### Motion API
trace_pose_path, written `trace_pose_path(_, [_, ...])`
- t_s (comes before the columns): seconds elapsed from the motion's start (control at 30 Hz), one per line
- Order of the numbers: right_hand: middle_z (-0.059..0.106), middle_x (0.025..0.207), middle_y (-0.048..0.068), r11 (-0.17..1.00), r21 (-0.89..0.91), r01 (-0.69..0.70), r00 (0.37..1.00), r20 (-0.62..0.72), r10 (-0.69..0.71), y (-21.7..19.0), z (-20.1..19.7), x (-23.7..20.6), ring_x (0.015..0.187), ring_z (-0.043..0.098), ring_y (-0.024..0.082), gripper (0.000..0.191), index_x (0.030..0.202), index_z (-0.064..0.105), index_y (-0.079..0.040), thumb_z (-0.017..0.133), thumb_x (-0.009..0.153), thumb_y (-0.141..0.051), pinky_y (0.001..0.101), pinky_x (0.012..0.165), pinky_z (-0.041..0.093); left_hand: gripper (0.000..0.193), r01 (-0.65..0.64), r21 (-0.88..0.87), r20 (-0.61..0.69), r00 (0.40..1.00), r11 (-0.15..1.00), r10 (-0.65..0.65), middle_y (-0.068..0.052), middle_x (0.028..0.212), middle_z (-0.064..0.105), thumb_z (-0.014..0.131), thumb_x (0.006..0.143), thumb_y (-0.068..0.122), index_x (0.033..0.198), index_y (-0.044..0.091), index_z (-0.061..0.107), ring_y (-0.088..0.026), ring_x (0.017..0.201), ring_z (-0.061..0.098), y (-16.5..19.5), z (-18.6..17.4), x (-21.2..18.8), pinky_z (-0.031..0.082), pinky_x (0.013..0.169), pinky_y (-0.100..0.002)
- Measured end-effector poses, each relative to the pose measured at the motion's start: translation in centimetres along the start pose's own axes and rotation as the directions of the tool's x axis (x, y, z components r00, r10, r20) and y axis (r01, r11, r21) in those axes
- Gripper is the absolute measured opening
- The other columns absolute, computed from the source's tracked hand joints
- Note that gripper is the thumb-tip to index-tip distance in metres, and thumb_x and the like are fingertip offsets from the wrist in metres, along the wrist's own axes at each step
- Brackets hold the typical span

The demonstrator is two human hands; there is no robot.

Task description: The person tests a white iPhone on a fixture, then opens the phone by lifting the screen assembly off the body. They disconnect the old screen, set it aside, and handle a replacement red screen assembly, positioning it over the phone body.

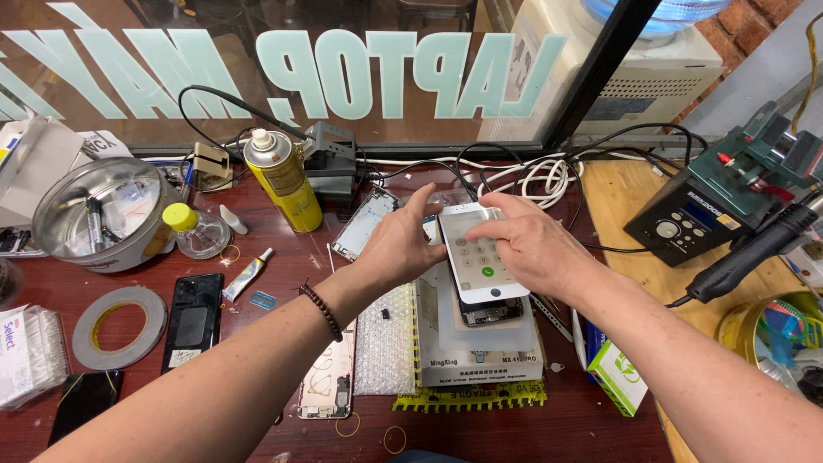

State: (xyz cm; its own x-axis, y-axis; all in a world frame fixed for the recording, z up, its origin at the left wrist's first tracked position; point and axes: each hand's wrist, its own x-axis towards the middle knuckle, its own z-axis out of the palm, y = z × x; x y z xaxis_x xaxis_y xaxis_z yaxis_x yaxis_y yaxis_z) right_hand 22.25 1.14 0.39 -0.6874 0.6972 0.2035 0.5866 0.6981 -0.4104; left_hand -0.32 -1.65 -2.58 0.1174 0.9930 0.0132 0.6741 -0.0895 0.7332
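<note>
Big pale letters run across the window [283, 73] behind the dark red tabletop [283, 266]. One tall yellow spray can [281, 178] stands at the back. One small green and white box [621, 375] lies on the right. Two hands meet in the middle. The left hand [401, 243] curls around the white phone [477, 257], holding its edge. The right hand [531, 244] rests flat, with a finger on the lit screen.
</note>
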Motion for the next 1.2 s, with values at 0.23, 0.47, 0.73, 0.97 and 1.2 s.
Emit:
trace_pose_path(0.23, [0.060, 0.141, 0.014, 0.989, 0.092, -0.113, 0.993, -0.036, 0.116, -1.0, -1.6, -1.2, 0.128, 0.061, 0.031, 0.033, 0.116, 0.075, -0.015, 0.068, 0.084, -0.015, 0.0384, 0.105, 0.049, 0.098, 0.012, -0.006, 0.001, 1.000, 1.000, -0.012, -0.010, 0.138, 0.065, 0.080, 0.074, 0.024, 0.154, 0.002, 0.029, -0.029, 0.094, 0.075, 0.1, 0.0, 0.1, 0.057, 0.090, -0.039])
trace_pose_path(0.47, [0.058, 0.140, 0.015, 0.993, 0.115, 0.000, 0.999, -0.045, 0.006, -3.3, -3.2, -4.8, 0.129, 0.058, 0.033, 0.050, 0.114, 0.074, -0.012, 0.088, 0.068, -0.028, 0.0412, 0.104, 0.048, 0.098, -0.001, 0.008, 0.007, 1.000, 1.000, 0.001, -0.012, 0.138, 0.065, 0.082, 0.075, 0.023, 0.154, 0.002, 0.029, -0.029, 0.100, 0.074, 0.3, -0.1, 0.0, 0.056, 0.093, -0.039])
trace_pose_path(0.73, [0.058, 0.134, 0.016, 0.998, 0.029, 0.061, 0.992, -0.114, -0.057, -4.6, -2.7, -5.4, 0.125, 0.056, 0.037, 0.052, 0.109, 0.068, -0.006, 0.088, 0.063, -0.020, 0.0441, 0.102, 0.048, 0.099, 0.027, 0.007, 0.030, 0.999, 1.000, -0.028, -0.013, 0.141, 0.062, 0.082, 0.075, 0.024, 0.154, 0.002, 0.028, -0.028, 0.099, 0.075, 0.7, -0.4, -0.1, 0.057, 0.092, -0.038])
trace_pose_path(0.97, [0.062, 0.129, 0.013, 0.998, 0.010, 0.063, 0.979, -0.193, -0.060, -4.4, -2.6, -6.2, 0.120, 0.060, 0.035, 0.037, 0.100, 0.068, -0.007, 0.084, 0.068, -0.016, 0.0415, 0.097, 0.051, 0.098, 0.006, 0.011, 0.014, 1.000, 1.000, -0.006, -0.012, 0.141, 0.063, 0.082, 0.075, 0.024, 0.154, 0.001, 0.029, -0.028, 0.099, 0.075, 0.7, -0.4, -0.1, 0.057, 0.092, -0.039])
trace_pose_path(1.2, [0.064, 0.125, 0.013, 0.998, -0.012, 0.062, 0.978, -0.197, -0.063, -4.3, -2.3, -6.4, 0.117, 0.062, 0.034, 0.035, 0.102, 0.070, -0.006, 0.084, 0.071, -0.017, 0.0408, 0.096, 0.051, 0.096, -0.005, 0.005, 0.006, 1.000, 1.000, 0.005, -0.012, 0.139, 0.064, 0.081, 0.075, 0.023, 0.153, 0.002, 0.030, -0.029, 0.097, 0.075, 0.4, -0.1, 0.0, 0.057, 0.091, -0.038])
